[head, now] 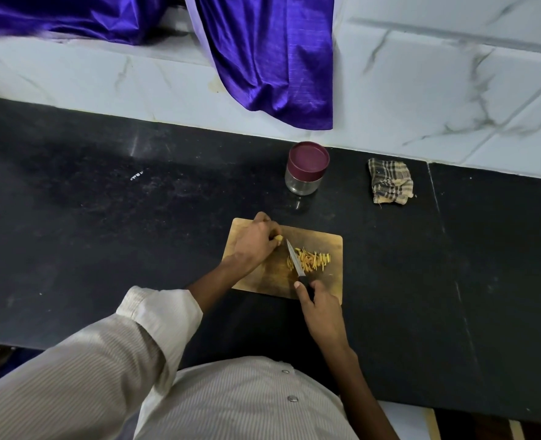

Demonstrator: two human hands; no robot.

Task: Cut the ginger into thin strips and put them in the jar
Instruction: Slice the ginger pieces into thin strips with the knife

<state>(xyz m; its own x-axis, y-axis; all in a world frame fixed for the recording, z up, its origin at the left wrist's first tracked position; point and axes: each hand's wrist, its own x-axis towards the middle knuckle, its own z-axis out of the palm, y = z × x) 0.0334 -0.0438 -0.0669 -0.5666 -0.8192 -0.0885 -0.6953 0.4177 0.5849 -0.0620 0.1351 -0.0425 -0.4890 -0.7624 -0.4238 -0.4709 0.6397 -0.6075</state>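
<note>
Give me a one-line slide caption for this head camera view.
Left hand steadies ginger as right hand slices strips with knife.

Black stone bench (104, 201), white marble-tile wall (453, 90) behind, purple satin curtain (272, 58) hanging over ledge.

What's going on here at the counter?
A person is slicing ginger on a wooden cutting board. The left hand holds down the remaining ginger piece, while the right hand grips a knife whose blade rests beside it. A pile of thin strips already lies on the board. The jar stands behind the board with its maroon lid on, beside a folded checked cloth.
</note>
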